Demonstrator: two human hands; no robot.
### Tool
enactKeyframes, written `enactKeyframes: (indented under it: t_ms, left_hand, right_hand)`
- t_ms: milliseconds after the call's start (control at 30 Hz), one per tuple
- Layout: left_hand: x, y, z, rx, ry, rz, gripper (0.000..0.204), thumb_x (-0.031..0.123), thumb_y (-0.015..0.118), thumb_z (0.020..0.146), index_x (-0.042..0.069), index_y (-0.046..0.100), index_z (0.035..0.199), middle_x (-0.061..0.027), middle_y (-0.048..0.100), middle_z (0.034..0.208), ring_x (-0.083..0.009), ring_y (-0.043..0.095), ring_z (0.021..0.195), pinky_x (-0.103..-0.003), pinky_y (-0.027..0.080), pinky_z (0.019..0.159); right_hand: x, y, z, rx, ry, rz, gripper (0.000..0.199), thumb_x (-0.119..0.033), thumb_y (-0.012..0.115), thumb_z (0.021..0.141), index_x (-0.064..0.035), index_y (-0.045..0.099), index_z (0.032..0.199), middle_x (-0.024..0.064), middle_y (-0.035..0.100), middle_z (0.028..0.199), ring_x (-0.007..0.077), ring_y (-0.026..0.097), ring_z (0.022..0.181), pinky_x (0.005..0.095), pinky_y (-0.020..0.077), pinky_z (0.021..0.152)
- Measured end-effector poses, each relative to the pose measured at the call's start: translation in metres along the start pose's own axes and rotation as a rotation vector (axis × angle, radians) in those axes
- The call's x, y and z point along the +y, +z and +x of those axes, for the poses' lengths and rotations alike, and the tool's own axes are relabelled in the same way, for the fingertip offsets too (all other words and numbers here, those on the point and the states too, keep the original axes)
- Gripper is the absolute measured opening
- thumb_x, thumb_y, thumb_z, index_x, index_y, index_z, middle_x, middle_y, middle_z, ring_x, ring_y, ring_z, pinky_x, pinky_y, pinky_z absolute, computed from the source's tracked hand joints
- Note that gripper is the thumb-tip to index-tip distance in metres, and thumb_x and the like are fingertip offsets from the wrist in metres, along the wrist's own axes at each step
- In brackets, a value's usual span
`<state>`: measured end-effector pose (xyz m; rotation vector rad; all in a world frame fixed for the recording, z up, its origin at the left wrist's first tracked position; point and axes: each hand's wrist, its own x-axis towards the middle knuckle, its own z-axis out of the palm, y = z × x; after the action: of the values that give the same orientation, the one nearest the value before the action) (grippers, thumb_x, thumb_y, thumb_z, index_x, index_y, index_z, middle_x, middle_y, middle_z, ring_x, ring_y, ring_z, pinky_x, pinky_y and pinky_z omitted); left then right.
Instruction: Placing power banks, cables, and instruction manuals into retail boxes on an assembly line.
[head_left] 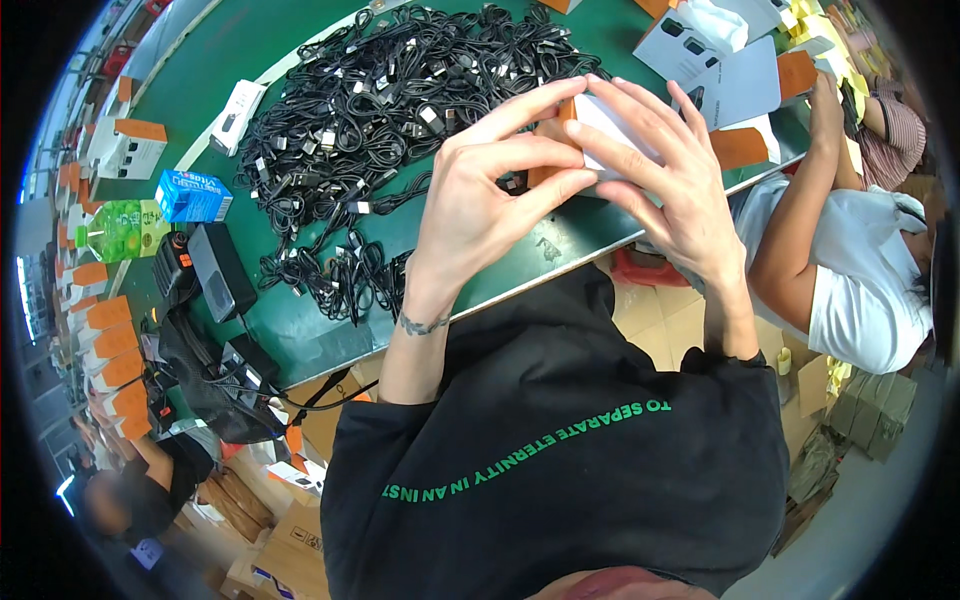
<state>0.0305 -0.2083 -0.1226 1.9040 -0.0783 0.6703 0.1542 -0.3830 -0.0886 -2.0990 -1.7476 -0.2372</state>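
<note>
Over the edge of the green table, my left hand (490, 175) and my right hand (680, 185) hold a small white and orange box (612, 138) between their fingers. My left fingertips press on its orange side, and my right fingers spread across its white face. Part of the box is hidden behind my fingers. Just beyond my left hand lies a big heap of coiled black cables (370, 110) with light metal plugs. A smaller cluster of cables (345, 280) sits near my left forearm.
The green table (330, 340) holds a blue drink carton (193, 196), a green bottle (125, 230), a black speaker-like box (220, 270) and a white box (238, 117). Open white boxes with orange flaps (740, 85) lie right. A co-worker in white (850, 250) sits close by on the right.
</note>
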Motion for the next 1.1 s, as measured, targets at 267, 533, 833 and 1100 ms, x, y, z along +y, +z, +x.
enactKeyframes:
  t_ms: [267, 533, 833, 1100]
  left_hand:
    - [-0.008, 0.006, -0.010, 0.069, 0.019, -0.083, 0.020, 0.001, 0.081, 0.070, 0.002, 0.075, 0.089, -0.0168, 0.059, 0.131, -0.0296, 0.060, 0.120, -0.037, 0.051, 0.097]
    - [-0.012, 0.020, -0.017, 0.240, 0.044, -0.177, 0.020, -0.001, 0.079, 0.070, 0.005, 0.075, 0.089, -0.0125, 0.060, 0.130, -0.0272, 0.063, 0.113, -0.034, 0.054, 0.092]
    - [-0.011, 0.019, -0.020, 0.206, -0.130, -0.256, 0.036, -0.001, 0.080, 0.073, 0.005, 0.056, 0.099, -0.0145, 0.057, 0.133, -0.0238, 0.061, 0.114, -0.035, 0.054, 0.089]
    - [-0.016, 0.019, -0.019, 0.092, -0.178, -0.170, 0.043, 0.000, 0.077, 0.075, 0.010, 0.046, 0.103, -0.0128, 0.052, 0.142, -0.0169, 0.058, 0.114, -0.029, 0.049, 0.078]
  right_hand:
    - [0.005, 0.007, 0.003, 0.048, -0.087, 0.080, 0.043, -0.020, 0.068, 0.085, -0.0282, 0.064, 0.128, 0.0089, 0.054, 0.140, 0.0358, 0.053, 0.124, 0.0506, 0.0391, 0.106]
    - [0.004, 0.002, 0.005, -0.005, -0.072, 0.069, 0.044, -0.017, 0.068, 0.084, -0.0299, 0.066, 0.126, 0.0047, 0.055, 0.141, 0.0366, 0.053, 0.126, 0.0519, 0.0378, 0.108]
    - [-0.010, -0.005, 0.015, 0.027, -0.001, 0.094, 0.045, -0.010, 0.071, 0.075, -0.0254, 0.070, 0.117, 0.0043, 0.058, 0.137, 0.0320, 0.058, 0.122, 0.0526, 0.0405, 0.107]
    - [-0.015, -0.021, 0.023, -0.022, -0.115, -0.009, 0.026, -0.006, 0.074, 0.070, -0.0134, 0.072, 0.095, 0.0033, 0.069, 0.110, 0.0284, 0.067, 0.105, 0.0365, 0.0584, 0.080]
